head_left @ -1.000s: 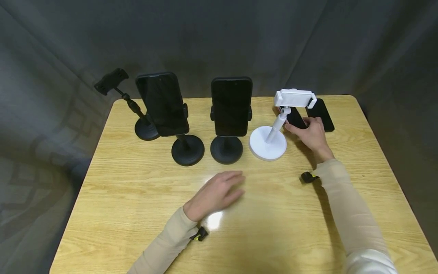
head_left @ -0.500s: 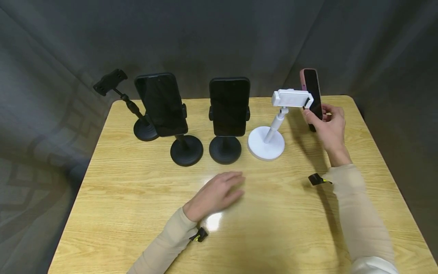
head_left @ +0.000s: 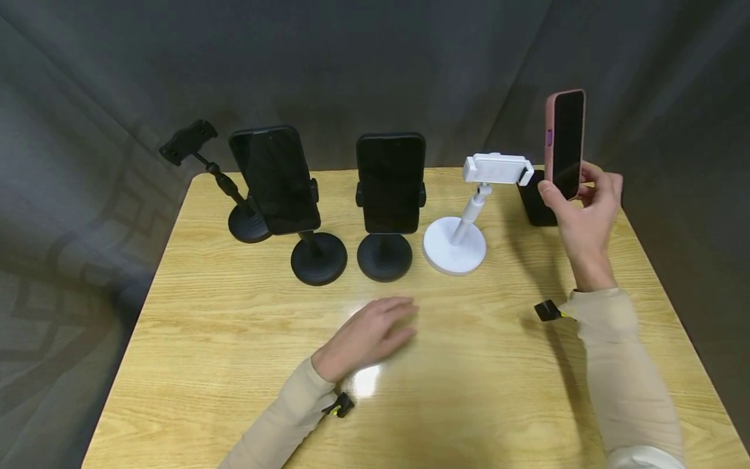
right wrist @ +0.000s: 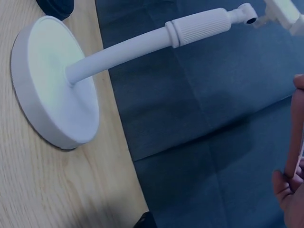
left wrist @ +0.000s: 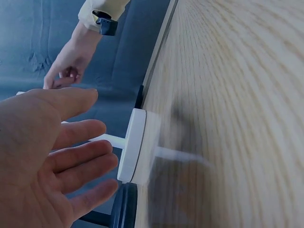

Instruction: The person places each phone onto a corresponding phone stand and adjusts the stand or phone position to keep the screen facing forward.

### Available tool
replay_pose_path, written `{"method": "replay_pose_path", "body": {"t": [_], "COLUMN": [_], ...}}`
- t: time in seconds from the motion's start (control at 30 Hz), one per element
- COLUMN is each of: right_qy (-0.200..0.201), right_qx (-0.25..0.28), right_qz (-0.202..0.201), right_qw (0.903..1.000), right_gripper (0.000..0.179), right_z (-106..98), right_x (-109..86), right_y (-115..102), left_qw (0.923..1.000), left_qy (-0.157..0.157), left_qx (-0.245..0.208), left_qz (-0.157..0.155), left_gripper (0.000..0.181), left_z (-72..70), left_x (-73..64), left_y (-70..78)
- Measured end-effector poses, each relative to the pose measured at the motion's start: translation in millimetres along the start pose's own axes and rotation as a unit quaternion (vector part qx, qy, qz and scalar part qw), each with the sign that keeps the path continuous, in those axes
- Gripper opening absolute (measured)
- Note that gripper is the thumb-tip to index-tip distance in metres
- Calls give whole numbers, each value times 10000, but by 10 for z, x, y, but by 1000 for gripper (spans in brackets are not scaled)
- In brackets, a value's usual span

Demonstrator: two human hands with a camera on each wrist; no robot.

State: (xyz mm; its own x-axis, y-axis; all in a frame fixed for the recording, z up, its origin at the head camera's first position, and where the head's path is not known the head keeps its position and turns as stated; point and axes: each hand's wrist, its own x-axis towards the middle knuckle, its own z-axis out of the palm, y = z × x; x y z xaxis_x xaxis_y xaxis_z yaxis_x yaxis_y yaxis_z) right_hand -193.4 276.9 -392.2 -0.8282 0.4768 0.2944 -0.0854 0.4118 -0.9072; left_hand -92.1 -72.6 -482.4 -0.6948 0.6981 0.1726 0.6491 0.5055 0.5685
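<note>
My right hand [head_left: 588,228] grips a smartphone [head_left: 567,143] in a pink case by its lower end, thumb on one edge and fingers on the other. The phone stands nearly upright above the far right of the table, its dark screen showing. A strip of the pink case [right wrist: 295,133] shows at the right wrist view's edge. To the left of this hand is a white phone stand [head_left: 461,244] with a sideways clamp holding nothing. My left hand [head_left: 364,333] hovers low over the middle of the table, fingers loosely spread, palm bare in the left wrist view.
Two black stands hold black phones: a tilted phone [head_left: 278,179] and an upright phone [head_left: 391,182]. A thinner black stand [head_left: 222,179] at the left has a bare clamp. Another black phone [head_left: 534,200] lies behind my right hand, partly hidden. Dark curtains surround the wooden table [head_left: 234,326].
My right hand has picked the pink-cased phone up from behind the white stand and carried it right and up, turning it upright. The left hand has stayed put.
</note>
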Motion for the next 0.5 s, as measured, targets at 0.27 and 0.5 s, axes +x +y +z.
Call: {"method": "replay_pose_path", "body": {"t": [0.27,0.5], "right_qy": [517,713], "right_qx": [510,1151], "right_qz": [-711,-1428], "right_qw": [9948,9804], "right_gripper": [52,55], "right_z": [-21,-12], "right_x": [-110,-187], "right_y": [-179,-303], "left_qw": [9997,9993], "left_qy": [2,50], "left_qx": [-225,-346], "left_qz": [-82,-114], "left_gripper": [42,41], "left_z": [4,-4], "left_x": [-30,-34], "left_y": [-11,-17]}}
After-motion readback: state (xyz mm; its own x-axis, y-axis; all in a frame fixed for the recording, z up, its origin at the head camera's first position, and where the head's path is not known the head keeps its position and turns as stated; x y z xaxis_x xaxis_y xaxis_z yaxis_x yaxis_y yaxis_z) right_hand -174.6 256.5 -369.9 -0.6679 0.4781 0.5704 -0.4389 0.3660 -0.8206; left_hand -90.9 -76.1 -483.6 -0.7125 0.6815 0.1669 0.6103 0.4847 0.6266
